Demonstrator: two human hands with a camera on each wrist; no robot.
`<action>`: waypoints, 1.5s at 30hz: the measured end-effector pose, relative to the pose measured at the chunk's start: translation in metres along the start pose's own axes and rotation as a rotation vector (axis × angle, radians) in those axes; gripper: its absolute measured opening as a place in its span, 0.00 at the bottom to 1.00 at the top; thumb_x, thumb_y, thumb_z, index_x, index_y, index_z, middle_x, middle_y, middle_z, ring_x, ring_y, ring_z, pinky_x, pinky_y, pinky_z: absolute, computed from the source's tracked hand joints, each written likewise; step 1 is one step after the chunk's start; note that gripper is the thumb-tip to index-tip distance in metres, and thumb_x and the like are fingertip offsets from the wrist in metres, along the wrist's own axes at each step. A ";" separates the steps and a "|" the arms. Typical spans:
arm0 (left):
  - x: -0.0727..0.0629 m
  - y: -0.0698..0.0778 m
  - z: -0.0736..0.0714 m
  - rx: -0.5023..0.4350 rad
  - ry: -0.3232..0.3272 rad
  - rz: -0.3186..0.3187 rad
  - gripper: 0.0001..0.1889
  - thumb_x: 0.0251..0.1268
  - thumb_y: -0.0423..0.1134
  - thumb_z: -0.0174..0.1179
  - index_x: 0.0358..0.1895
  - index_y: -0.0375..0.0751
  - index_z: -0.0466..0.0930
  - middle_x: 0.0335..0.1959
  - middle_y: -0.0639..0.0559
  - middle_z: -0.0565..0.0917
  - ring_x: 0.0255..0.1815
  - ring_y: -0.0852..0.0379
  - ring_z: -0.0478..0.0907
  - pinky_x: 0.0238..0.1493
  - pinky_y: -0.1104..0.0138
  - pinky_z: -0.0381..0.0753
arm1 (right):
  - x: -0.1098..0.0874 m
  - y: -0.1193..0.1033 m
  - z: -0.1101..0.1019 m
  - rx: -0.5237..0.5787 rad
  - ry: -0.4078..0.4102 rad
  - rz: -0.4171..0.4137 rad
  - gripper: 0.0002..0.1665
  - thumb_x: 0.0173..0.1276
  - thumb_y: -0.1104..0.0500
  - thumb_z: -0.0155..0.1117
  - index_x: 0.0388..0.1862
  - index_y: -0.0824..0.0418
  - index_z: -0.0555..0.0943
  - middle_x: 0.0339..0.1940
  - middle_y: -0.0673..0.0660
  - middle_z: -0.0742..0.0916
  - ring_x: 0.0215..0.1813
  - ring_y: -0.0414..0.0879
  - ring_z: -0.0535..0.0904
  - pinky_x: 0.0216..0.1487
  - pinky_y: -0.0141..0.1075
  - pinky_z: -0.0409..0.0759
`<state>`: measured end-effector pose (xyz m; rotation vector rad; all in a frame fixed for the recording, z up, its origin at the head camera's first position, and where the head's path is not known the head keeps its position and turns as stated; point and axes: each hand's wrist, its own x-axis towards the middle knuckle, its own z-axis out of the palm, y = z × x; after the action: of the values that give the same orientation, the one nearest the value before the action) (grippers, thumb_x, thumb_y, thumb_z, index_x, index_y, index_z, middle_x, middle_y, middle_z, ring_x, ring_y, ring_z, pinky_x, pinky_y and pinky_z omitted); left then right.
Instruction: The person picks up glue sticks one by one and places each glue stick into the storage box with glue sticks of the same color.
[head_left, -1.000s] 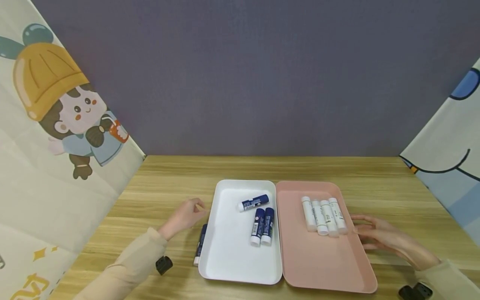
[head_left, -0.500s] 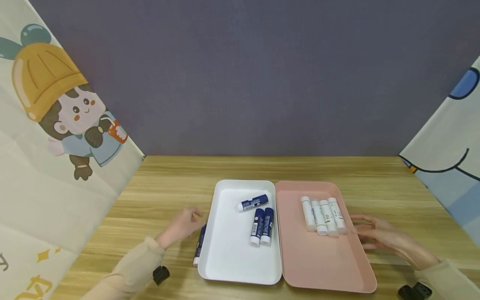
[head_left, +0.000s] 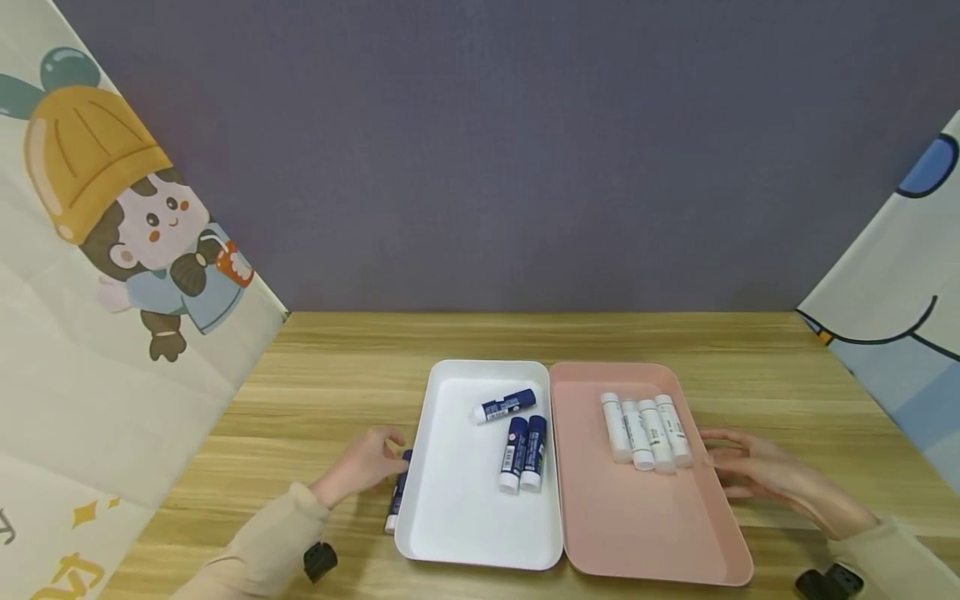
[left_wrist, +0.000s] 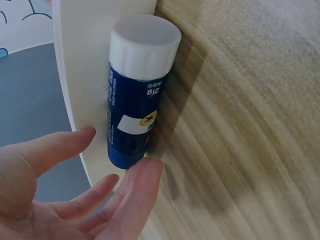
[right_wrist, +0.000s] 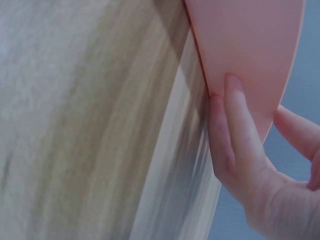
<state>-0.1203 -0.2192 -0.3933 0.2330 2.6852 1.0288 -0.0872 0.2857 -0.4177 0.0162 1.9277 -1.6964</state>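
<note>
A dark blue glue stick (left_wrist: 134,100) with a white cap lies on the table along the outer left wall of the white tray (head_left: 468,533). My left hand (head_left: 363,467) is at its far blue end, thumb and fingers spread to either side with fingertips right at it, as the left wrist view shows. On the other side, my right hand (head_left: 765,471) rests its fingertips on the outer right wall of the pink tray (right_wrist: 255,45), the thumb near the rim. Three similar blue glue sticks (head_left: 513,450) lie inside the white tray.
Several white tubes (head_left: 636,433) with printed labels lie side by side in the upper part of the pink tray. Both trays stand edge to edge on the wooden table (head_left: 330,367). A dark grey panel (head_left: 540,167) rises behind.
My left hand has come down and toward me, to the far end of the glue stick beside the white tray. My right hand stays at the pink tray.
</note>
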 end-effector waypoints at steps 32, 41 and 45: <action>0.000 -0.005 0.011 -0.079 -0.069 -0.059 0.17 0.48 0.24 0.56 0.44 0.25 0.68 0.19 0.44 0.75 0.13 0.54 0.74 0.14 0.64 0.77 | 0.000 0.000 0.001 -0.004 0.012 -0.001 0.41 0.65 0.60 0.53 0.62 0.79 0.41 0.45 0.54 0.81 0.45 0.47 0.78 0.44 0.47 0.77; 0.001 -0.007 0.008 -0.083 -0.080 -0.064 0.18 0.49 0.25 0.55 0.47 0.23 0.67 0.18 0.45 0.76 0.12 0.56 0.73 0.14 0.64 0.76 | 0.000 0.001 0.002 -0.019 0.026 0.002 0.40 0.65 0.59 0.54 0.62 0.78 0.43 0.45 0.53 0.80 0.45 0.47 0.78 0.44 0.48 0.77; 0.000 -0.006 0.005 -0.092 -0.080 -0.067 0.20 0.49 0.26 0.56 0.47 0.22 0.67 0.19 0.45 0.76 0.13 0.56 0.72 0.14 0.64 0.76 | 0.000 0.001 0.001 -0.009 0.018 -0.002 0.40 0.65 0.59 0.54 0.62 0.78 0.43 0.44 0.53 0.80 0.44 0.46 0.78 0.44 0.47 0.77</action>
<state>-0.1196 -0.2204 -0.4005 0.1611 2.5495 1.0959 -0.0864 0.2850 -0.4185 0.0267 1.9487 -1.6946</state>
